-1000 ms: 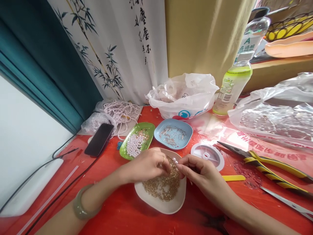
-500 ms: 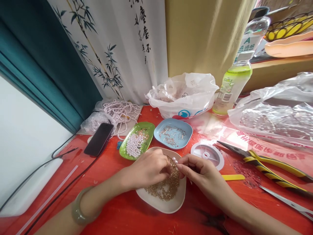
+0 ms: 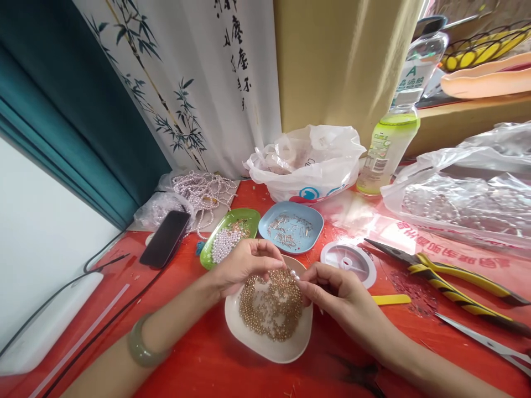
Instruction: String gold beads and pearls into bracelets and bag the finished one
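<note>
A cream dish (image 3: pixel 265 345) full of small gold beads (image 3: pixel 271 304) lies on the red table in front of me. My left hand (image 3: pixel 244 265) hovers over its far rim, thumb and fingertips pinched together; what they hold is too small to name. My right hand (image 3: pixel 336 290) is at the dish's right edge, fingers pinched on a thin thread with a white pearl (image 3: pixel 293 274) at its tip. The two pinches nearly meet above the beads. A jade bangle (image 3: pixel 139 345) is on my left wrist.
Behind the dish lie a green dish of white pearls (image 3: pixel 228 240), a blue dish of metal pins (image 3: pixel 290 226) and a clear thread spool (image 3: pixel 348 260). Yellow-handled pliers (image 3: pixel 452 282) and scissors (image 3: pixel 485 342) lie right. A phone (image 3: pixel 165 245), plastic bags (image 3: pixel 307 160) and a bottle (image 3: pixel 390 138) stand farther back.
My left hand has lifted out of the gold beads and drawn back toward the dish's far rim, uncovering the beads. My right hand has stayed nearly still. The view shifted slightly.
</note>
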Action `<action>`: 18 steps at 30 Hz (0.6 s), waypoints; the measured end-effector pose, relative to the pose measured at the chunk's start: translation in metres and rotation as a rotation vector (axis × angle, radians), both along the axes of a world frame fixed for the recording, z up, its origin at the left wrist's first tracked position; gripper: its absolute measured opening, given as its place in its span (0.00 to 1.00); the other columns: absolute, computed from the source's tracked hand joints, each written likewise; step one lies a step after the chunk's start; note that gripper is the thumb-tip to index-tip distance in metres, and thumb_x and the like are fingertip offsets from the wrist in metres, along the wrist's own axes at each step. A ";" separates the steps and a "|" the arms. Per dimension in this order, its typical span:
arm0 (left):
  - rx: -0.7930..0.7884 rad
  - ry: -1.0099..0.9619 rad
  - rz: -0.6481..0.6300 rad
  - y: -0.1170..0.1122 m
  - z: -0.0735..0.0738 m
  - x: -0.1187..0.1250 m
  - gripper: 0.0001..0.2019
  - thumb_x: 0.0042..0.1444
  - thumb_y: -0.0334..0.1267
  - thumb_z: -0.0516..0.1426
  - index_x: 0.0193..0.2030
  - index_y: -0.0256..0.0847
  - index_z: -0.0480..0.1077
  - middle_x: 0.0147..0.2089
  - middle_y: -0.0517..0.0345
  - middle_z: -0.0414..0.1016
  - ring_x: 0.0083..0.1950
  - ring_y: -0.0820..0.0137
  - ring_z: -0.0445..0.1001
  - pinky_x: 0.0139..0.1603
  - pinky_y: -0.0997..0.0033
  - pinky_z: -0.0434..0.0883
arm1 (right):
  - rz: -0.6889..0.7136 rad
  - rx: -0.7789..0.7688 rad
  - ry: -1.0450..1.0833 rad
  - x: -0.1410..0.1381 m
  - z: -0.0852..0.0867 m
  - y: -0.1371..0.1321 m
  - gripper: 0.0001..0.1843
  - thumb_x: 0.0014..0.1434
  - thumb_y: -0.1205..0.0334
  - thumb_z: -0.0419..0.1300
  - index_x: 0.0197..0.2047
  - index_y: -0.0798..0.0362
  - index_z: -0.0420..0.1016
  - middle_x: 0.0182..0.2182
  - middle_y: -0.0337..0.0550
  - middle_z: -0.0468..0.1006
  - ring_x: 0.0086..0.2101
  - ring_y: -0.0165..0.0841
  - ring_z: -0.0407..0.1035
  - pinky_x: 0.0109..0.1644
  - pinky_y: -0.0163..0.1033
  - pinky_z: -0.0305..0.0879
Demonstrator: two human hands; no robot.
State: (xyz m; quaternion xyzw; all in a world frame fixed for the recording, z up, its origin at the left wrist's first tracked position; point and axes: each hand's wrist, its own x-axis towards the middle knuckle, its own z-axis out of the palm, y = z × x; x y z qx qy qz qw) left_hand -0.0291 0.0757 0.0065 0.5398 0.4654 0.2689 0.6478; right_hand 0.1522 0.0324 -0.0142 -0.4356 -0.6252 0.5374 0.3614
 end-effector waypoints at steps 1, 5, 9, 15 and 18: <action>-0.023 -0.028 0.011 0.000 0.000 0.000 0.06 0.41 0.34 0.61 0.26 0.34 0.70 0.26 0.59 0.69 0.22 0.81 0.62 0.22 0.78 0.59 | 0.002 -0.006 0.004 0.000 0.000 0.000 0.08 0.53 0.61 0.53 0.25 0.54 0.68 0.20 0.36 0.70 0.22 0.26 0.63 0.26 0.31 0.58; -0.067 -0.109 0.045 0.000 -0.003 0.001 0.06 0.39 0.32 0.63 0.25 0.34 0.71 0.27 0.60 0.70 0.23 0.81 0.63 0.25 0.78 0.61 | 0.014 -0.020 0.016 0.001 0.000 -0.001 0.07 0.53 0.63 0.53 0.25 0.54 0.67 0.21 0.36 0.69 0.23 0.25 0.63 0.26 0.31 0.58; -0.083 -0.128 0.055 -0.001 -0.003 0.003 0.05 0.37 0.31 0.64 0.24 0.35 0.73 0.26 0.60 0.71 0.23 0.81 0.63 0.25 0.78 0.61 | 0.012 -0.007 0.014 0.001 -0.002 0.000 0.07 0.52 0.63 0.53 0.25 0.55 0.67 0.21 0.36 0.68 0.23 0.26 0.62 0.27 0.31 0.58; -0.069 -0.129 0.048 -0.002 -0.003 0.005 0.04 0.37 0.31 0.64 0.22 0.36 0.73 0.25 0.59 0.72 0.23 0.80 0.64 0.24 0.78 0.60 | 0.030 -0.008 0.000 0.000 0.001 0.000 0.08 0.52 0.63 0.52 0.24 0.55 0.66 0.21 0.37 0.69 0.24 0.27 0.63 0.28 0.33 0.59; -0.068 -0.125 0.046 -0.003 -0.004 0.005 0.03 0.38 0.30 0.63 0.22 0.36 0.73 0.24 0.60 0.72 0.22 0.81 0.63 0.23 0.78 0.60 | 0.031 -0.014 -0.004 -0.001 0.001 0.000 0.07 0.52 0.63 0.52 0.24 0.55 0.66 0.21 0.38 0.69 0.24 0.28 0.63 0.29 0.33 0.59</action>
